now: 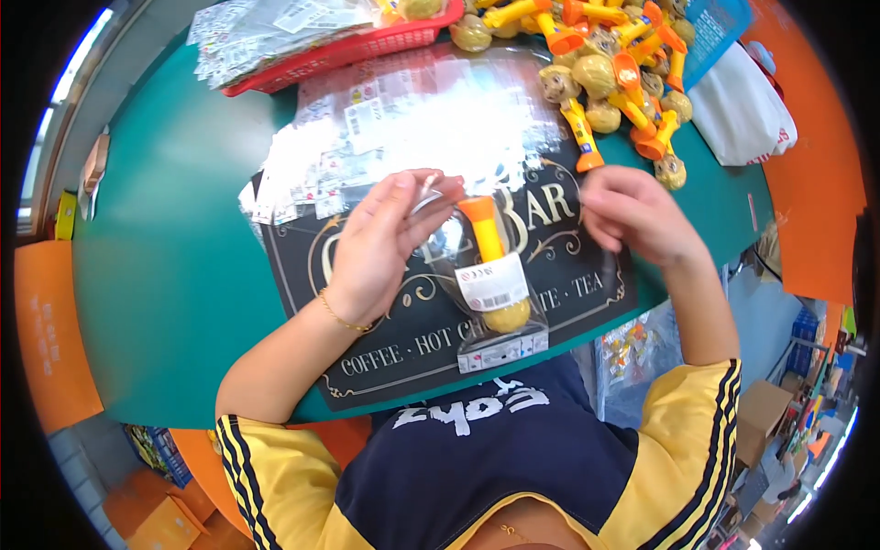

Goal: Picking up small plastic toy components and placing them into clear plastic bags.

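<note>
In front of me, a clear plastic bag lies on a dark printed mat. Inside it is a yellow toy with a flared orange end toward the far side and a gold ball-shaped head toward me. A white label covers its middle. My left hand is closed on the bag's far left edge, thumb and fingers pinching the film. To the right of the bag, my right hand is raised with curled fingers, below the toy pile; anything within them is hidden.
Many similar toys are heaped at the far right, beside a white bag and a blue tray. Flat clear bags lie spread beyond the mat. A red basket at the back holds more bags. The table is green.
</note>
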`<state>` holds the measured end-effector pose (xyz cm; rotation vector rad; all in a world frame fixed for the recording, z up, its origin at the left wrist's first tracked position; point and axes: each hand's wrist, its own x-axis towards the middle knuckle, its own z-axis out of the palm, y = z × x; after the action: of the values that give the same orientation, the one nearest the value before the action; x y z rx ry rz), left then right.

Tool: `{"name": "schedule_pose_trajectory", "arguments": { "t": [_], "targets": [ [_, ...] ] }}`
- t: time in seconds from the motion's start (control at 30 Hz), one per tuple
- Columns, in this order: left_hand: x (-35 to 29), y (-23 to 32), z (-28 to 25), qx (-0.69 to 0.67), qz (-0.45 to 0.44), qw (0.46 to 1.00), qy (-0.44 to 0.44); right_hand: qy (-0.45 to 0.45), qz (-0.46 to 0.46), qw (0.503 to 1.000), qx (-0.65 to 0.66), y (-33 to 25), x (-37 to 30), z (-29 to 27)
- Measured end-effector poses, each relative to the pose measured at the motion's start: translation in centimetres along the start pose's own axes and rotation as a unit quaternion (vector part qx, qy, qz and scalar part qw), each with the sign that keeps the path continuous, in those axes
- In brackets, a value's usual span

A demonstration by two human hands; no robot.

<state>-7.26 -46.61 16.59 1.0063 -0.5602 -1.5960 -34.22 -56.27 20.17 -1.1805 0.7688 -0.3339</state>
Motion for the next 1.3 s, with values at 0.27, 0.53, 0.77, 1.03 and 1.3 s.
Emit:
{"name": "schedule_pose_trajectory", "arguments": {
  "t": [0.27,0.53,0.77,1.03,1.3],
  "targets": [
    [1.2,0.2,-0.6,-0.025,-0.016,0.999,0.03,-0.149,0.227,0.962,0.008,11.2,-15.7,-3.6],
    [1.5,0.1,-1.0,-0.07,-0.03,0.997,-0.016,0.266,0.166,0.935,-0.166,52.0,-11.1,-3.8],
    [1.2,0.2,-0.6,-0.04,-0.031,0.998,0.025,0.045,0.307,0.878,-0.365,57.6,-11.5,-7.4],
    [1.1,0.3,-0.6,-0.04,-0.021,0.999,0.007,0.114,0.289,0.938,-0.155,49.4,-8.5,-3.5],
    [0.8,0.3,-0.8,-0.03,-0.025,0.999,-0.016,-0.078,0.098,0.946,-0.3,10.8,-13.2,-1.6]
  ]
}}
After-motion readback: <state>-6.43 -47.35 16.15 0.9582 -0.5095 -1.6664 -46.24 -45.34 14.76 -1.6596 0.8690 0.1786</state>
